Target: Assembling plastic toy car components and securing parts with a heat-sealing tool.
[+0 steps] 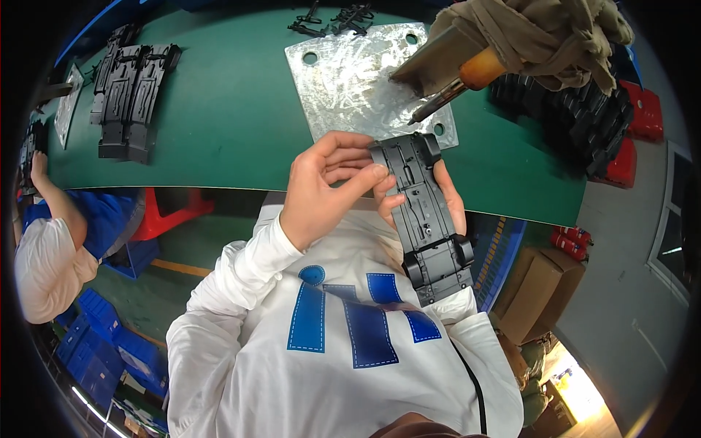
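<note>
Workshop: green workbench (226, 109), metal plate (343, 80), blue bins (140, 358).

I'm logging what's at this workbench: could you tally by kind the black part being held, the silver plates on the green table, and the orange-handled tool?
Held black molded plastic part: 1
Flat silver metal plates, one in the middle, one at far left: 2
Pointed metal tool with an orange-brown handle: 1
Total: 4
</note>
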Available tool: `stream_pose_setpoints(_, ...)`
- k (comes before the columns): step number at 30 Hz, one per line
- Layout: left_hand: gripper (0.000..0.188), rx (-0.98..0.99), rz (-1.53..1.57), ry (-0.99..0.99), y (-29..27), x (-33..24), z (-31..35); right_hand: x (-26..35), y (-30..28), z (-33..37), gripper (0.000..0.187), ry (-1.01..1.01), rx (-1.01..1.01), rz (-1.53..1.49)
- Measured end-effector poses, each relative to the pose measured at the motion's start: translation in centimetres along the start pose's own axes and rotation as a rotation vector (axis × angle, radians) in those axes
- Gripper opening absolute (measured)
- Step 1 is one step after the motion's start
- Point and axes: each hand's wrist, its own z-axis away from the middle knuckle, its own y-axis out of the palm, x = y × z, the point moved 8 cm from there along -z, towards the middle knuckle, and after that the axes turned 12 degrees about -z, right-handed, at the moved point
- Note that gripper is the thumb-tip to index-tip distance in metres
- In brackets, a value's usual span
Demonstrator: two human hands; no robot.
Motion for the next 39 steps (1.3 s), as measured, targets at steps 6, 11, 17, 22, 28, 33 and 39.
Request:
stream_pose_setpoints(6,0.042,-0.022,0.100,-0.040,-0.8,0.3,-0.7,-0.9,0.6,-1.2,0.052,0.031,0.028,-0.106)
stream_pose_setpoints(11,0.040,-0.023,0.122,-0.027,-1.0,-0.4,-1.0,-1.7,1.4,-1.2,0.051,0.060,0.040,-0.144)
stream_pose_setpoints(17,0.038,-0.035,0.137,-0.002,-1.5,-0.7,-0.8,-2.4,1.6,-1.1,0.050,0.081,0.043,-0.154)
stream_pose_setpoints(22,0.037,-0.038,0.141,0.007,-1.3,-1.1,-0.9,-2.5,2.0,-0.7,0.050,0.064,0.026,-0.185)
stream_pose_setpoints(28,0.036,-0.052,0.134,0.010,-1.4,-1.3,-0.9,-2.9,2.5,-0.5,0.049,0.080,0.033,-0.228)
stream_pose_setpoints(33,0.036,-0.052,0.148,0.014,-1.4,-1.1,-1.0,-2.9,2.4,-0.5,0.048,0.068,0.037,-0.222)
stream_pose_setpoints(39,0.035,-0.053,0.140,0.010,-1.5,-1.2,-1.0,-2.9,2.4,-0.6,0.050,0.056,0.012,-0.240)
